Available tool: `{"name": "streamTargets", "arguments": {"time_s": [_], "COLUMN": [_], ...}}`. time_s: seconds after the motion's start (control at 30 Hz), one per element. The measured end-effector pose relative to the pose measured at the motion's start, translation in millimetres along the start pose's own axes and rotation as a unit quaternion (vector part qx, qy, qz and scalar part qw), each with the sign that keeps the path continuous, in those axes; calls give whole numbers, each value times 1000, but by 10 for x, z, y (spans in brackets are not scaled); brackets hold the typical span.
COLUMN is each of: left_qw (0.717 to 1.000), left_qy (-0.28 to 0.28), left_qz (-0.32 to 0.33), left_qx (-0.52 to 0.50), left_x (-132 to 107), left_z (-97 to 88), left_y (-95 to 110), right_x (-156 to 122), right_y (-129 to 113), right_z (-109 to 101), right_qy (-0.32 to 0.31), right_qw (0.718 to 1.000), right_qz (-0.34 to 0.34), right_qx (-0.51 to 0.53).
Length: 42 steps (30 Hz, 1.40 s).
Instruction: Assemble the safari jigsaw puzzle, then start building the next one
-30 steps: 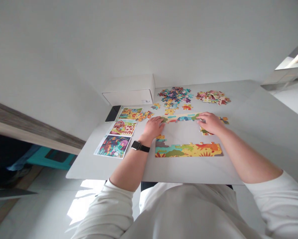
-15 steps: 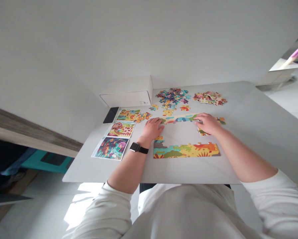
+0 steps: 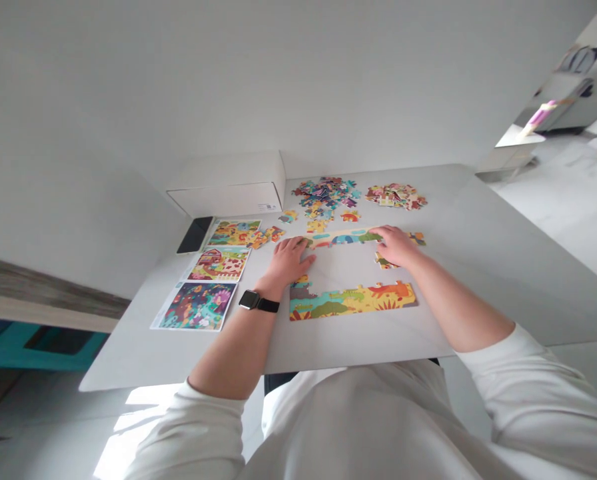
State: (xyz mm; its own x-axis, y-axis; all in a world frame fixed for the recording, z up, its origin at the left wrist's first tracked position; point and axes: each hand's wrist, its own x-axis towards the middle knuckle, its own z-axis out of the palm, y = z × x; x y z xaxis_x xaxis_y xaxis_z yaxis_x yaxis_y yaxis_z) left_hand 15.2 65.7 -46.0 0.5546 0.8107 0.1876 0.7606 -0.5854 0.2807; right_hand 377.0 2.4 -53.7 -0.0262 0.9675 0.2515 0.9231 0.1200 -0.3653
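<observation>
A partly built jigsaw lies on the white table (image 3: 358, 340). Its bottom strip (image 3: 353, 300) shows green, yellow and orange animals. Its top strip (image 3: 343, 238) runs between my hands. My left hand (image 3: 289, 257), with a black watch on the wrist, rests fingers down on the left end of the top strip. My right hand (image 3: 396, 244) lies flat on the strip's right end, fingers extended, beside a small joined piece (image 3: 384, 263). Neither hand lifts anything.
Two heaps of loose pieces, one bluish (image 3: 324, 193) and one reddish (image 3: 396, 195), lie at the far side. A white box (image 3: 228, 183), a dark phone (image 3: 195, 235) and three picture cards (image 3: 198, 305) sit at the left. A few single pieces (image 3: 349, 216) lie between.
The camera view has swung, shifting everything left in the frame. Both hands stay on the top strip in the same pose.
</observation>
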Motion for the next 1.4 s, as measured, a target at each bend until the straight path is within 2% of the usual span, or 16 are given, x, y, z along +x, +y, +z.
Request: {"name": "streamTargets", "arguments": {"time_s": [0.2,0.3,0.43,0.73,0.83,0.93,1.07,1.13,1.23,1.33,1.4], "left_qw": [1000,1000,998,988,971,934,894,888,903,926,944], "left_qy": [2,9,55,147,220,304,360,363,333,284,223], "left_qz": [8,14,13,-4,-61,-155,-226,-238,-231,-231,-239], "left_qx": [22,27,6,-47,-76,-103,-145,-155,-140,-89,-54], "left_x": [-2,3,6,-38,-84,-164,-240,-228,-153,-50,10], "left_z": [41,49,22,-100,-263,-441,-615,-705,-859,-962,-965], "left_y": [-15,-30,-59,-150,-339,-612,-910,-990,-1032,-1015,-986], "right_x": [3,3,-4,-17,-30,-39,-25,-14,-9,-19,-28], "right_y": [-2,-5,7,132,157,166,164,168,187,207,211], "right_z": [-1,14,28,101,121,133,144,151,162,163,158], "right_qy": [-1,19,52,71,81,81,78,80,87,90,90], "right_qw": [1000,1000,998,996,995,995,995,995,995,995,995], "right_qz": [-10,-16,-28,-52,-43,-37,-38,-37,-30,-17,-9], "right_qx": [-11,-9,-6,-6,-28,-39,-43,-46,-48,-44,-41]}}
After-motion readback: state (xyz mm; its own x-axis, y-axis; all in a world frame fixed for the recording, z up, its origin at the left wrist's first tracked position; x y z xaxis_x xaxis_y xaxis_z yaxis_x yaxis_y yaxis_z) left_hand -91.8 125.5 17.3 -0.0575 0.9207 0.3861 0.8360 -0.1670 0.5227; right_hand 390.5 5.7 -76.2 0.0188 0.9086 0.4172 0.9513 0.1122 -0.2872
